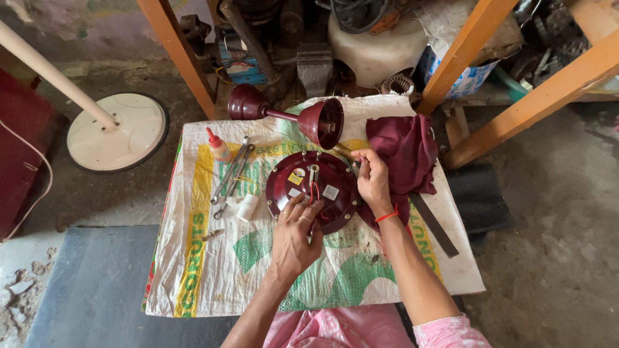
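A round maroon fan motor housing (pixel 303 177) lies flat on a woven sack-covered table (pixel 213 270), with short wires and stickers on its top. My left hand (pixel 294 235) rests on its near edge, fingers gripping the rim. My right hand (pixel 373 180) is at its right edge, fingertips pinched on something small that I cannot make out. A maroon downrod with two bell-shaped canopy cups (pixel 303 116) lies just beyond the housing. A maroon cloth (pixel 406 151) sits to the right, partly under my right wrist.
Wrenches (pixel 231 173), a small red-capped bottle (pixel 218 148), a white cylinder (pixel 247 207) and a screw (pixel 211 235) lie left of the housing. A dark flat blade (pixel 433 224) lies at right. Orange wooden frame legs (pixel 177 55), a white pedestal fan base (pixel 119 132) and clutter surround the table.
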